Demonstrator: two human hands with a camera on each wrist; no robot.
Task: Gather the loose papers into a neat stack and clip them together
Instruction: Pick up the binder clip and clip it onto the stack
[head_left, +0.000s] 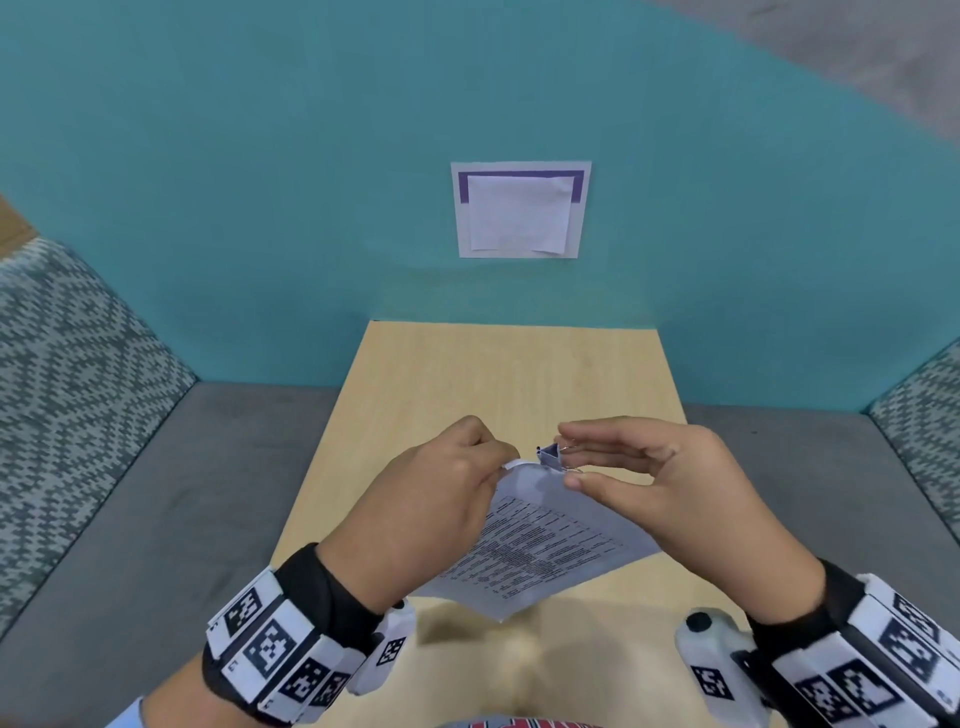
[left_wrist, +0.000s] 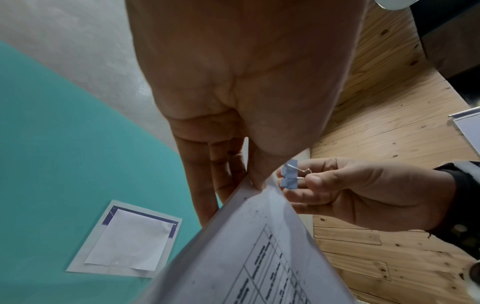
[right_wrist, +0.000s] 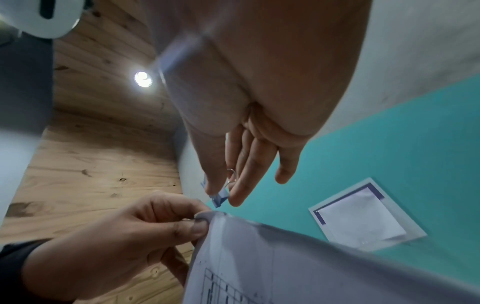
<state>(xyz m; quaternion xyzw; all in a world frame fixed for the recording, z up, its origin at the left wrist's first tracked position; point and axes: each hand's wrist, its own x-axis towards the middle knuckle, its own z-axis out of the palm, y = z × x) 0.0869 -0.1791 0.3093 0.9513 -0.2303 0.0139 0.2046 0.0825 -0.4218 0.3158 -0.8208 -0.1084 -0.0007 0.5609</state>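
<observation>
A stack of printed papers (head_left: 540, 545) is held up above the wooden table (head_left: 509, 374). My left hand (head_left: 441, 488) pinches its far corner between thumb and fingers; the same corner shows in the wrist views (left_wrist: 259, 236) (right_wrist: 285, 257). My right hand (head_left: 649, 483) pinches the wire handles of a small blue binder clip (head_left: 549, 459) between thumb and forefinger. The clip (left_wrist: 289, 176) (right_wrist: 221, 197) sits just beside the pinched corner, its mouth towards the paper edge. Whether the clip touches the sheets is unclear.
A teal partition (head_left: 311, 208) rises behind the table with a white sheet in a sleeve (head_left: 521, 210) stuck on it. Grey upholstered seats (head_left: 156, 493) flank the narrow table on both sides.
</observation>
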